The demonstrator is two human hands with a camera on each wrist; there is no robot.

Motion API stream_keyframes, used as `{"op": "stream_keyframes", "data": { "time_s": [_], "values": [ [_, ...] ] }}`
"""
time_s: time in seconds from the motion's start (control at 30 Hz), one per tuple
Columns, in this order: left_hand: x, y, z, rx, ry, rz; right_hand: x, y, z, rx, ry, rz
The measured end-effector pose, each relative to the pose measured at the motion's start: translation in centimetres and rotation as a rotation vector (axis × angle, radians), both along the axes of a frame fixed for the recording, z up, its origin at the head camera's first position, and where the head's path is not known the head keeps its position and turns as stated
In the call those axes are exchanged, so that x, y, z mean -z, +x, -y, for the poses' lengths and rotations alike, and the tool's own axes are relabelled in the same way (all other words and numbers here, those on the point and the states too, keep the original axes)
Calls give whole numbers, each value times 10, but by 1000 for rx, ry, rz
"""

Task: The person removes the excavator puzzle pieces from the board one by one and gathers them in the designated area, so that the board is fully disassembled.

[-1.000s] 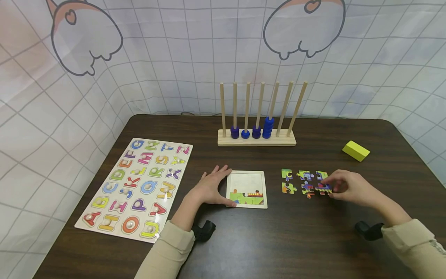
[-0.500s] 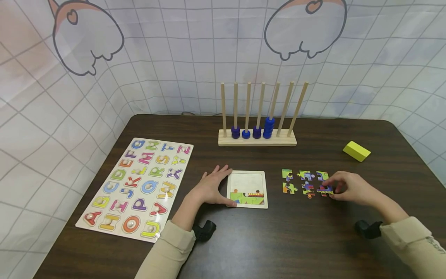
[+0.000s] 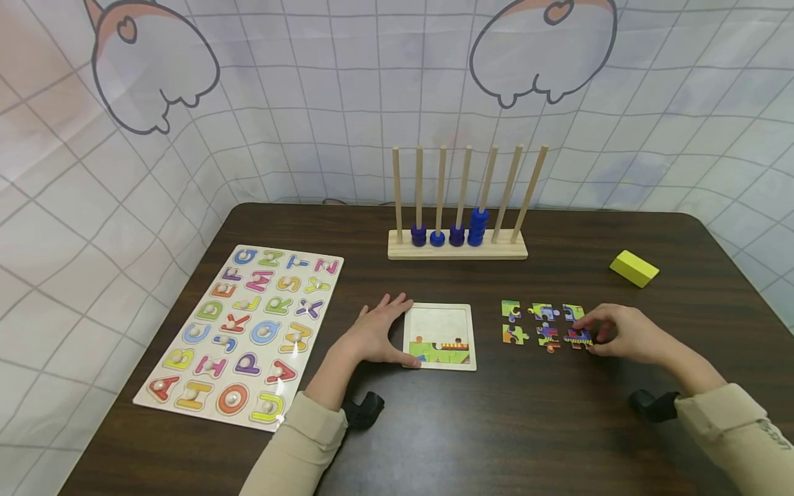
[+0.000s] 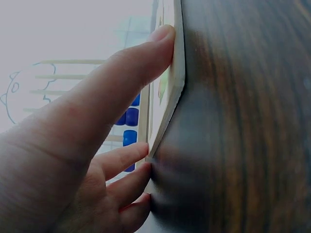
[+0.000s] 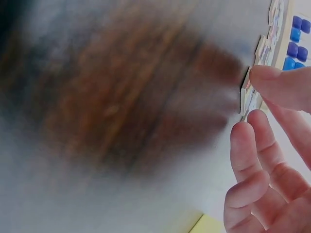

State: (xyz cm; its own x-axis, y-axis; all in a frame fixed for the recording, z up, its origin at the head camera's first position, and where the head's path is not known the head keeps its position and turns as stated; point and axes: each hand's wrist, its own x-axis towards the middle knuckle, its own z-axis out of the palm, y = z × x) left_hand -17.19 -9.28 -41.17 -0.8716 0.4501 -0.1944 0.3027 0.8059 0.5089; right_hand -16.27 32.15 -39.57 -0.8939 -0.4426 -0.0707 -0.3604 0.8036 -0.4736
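My left hand (image 3: 371,334) is spread along the left side of a small square puzzle tray (image 3: 437,324). Its thumb presses the tray's near edge, and the other fingers reach the far left corner. Fitted pieces with green grass (image 3: 437,354) fill the bottom of the tray; above them it shows a bare board. To the right, loose jigsaw pieces lie in two rows. With thumb and index finger, my right hand (image 3: 629,335) pinches the near right puzzle piece (image 3: 577,338), purple with a striped band, close over the table. The right wrist view shows its remaining fingers loosely bent.
An alphabet board (image 3: 248,337) with knobbed letters lies at the left. Behind the tray stands a wooden bead rack (image 3: 457,253) with upright pegs and blue and purple beads. A yellow block (image 3: 634,269) lies at the back right. A patterned cloth hangs behind the table.
The near right puzzle piece has shifted and turned slightly under my right fingers, which moved a little with it. My left hand and the tray have stayed in place.
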Motion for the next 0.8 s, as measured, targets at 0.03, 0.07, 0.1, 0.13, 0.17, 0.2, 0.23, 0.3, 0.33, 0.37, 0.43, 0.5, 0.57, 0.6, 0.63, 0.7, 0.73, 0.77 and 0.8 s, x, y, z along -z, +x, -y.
{"op": "stream_keyframes", "data": {
  "time_s": [0.03,0.07,0.1,0.13,0.17,0.2,0.23,0.3,0.33,0.37,0.43,0.5,0.57,0.6,0.63,0.7,0.73,0.77,0.8],
  "values": [
    [0,0,0,-1,0,0,0,0,0,0,-1,-1],
    [0,0,0,-1,0,1,0,0,1,0,-3,-3],
    [0,0,0,-1,0,1,-1,1,1,-2,-4,-6],
    [0,0,0,-2,0,2,-1,1,2,-6,-7,-12],
    [0,0,0,-2,-1,2,-2,1,3,-10,-10,-17],
    [1,0,0,-2,-1,2,-2,2,4,-12,-14,-20],
    [1,0,0,-3,-1,2,-2,2,5,-13,-17,-24],
    [1,0,1,-3,-1,2,-3,3,8,-22,-28,-41],
    [1,0,1,-3,-2,2,-4,3,10,-25,-34,-50],
    [1,0,1,-3,-2,2,-4,3,11,-31,-41,-59],
    [0,0,1,-1,-3,1,-5,4,14,-39,-47,-84],
    [0,0,1,2,-3,-2,-5,5,17,-46,-49,-102],
    [0,0,1,7,-2,-3,-6,5,20,-47,-52,-108],
    [0,0,1,10,-2,-3,-6,5,22,-43,-50,-109],
    [0,0,1,14,-3,-4,-6,6,23,-41,-51,-106],
    [0,0,1,19,-3,-3,-7,6,26,-38,-53,-108],
    [0,0,1,21,-6,-2,-7,6,28,-37,-58,-106],
    [0,0,1,23,-9,-3,-7,6,30,-38,-64,-106],
    [0,0,1,25,-11,-3,-7,6,32,-38,-68,-109]
  ]
}}
